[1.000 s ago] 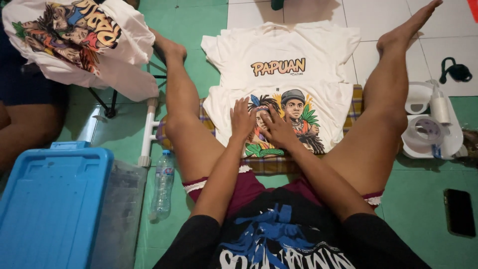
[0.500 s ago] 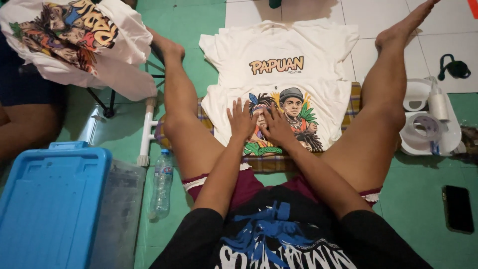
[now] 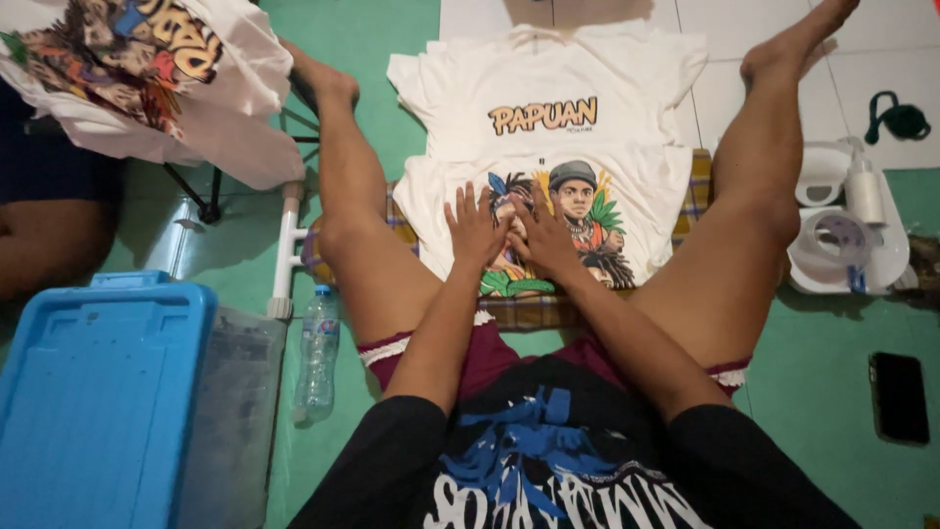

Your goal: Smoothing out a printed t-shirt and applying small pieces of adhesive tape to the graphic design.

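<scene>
Flat on the white printed T-shirt (image 3: 548, 98) — left hand (image 3: 474, 230) and right hand (image 3: 544, 235), each grip spread open, pressing its colourful picture.

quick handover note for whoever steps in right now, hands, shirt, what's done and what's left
Left hand: open, flat on the printed picture of the white shirt.
Right hand: open, flat on the same print, beside the left.
Shirt: spread face up on a checked cloth between the legs.
Done: shirt laid out flat, no folds made.
Left: judging by this, smoothing the print; hold nothing, no grip needed.
Nearby: bottle, blue lid, phone.
</scene>
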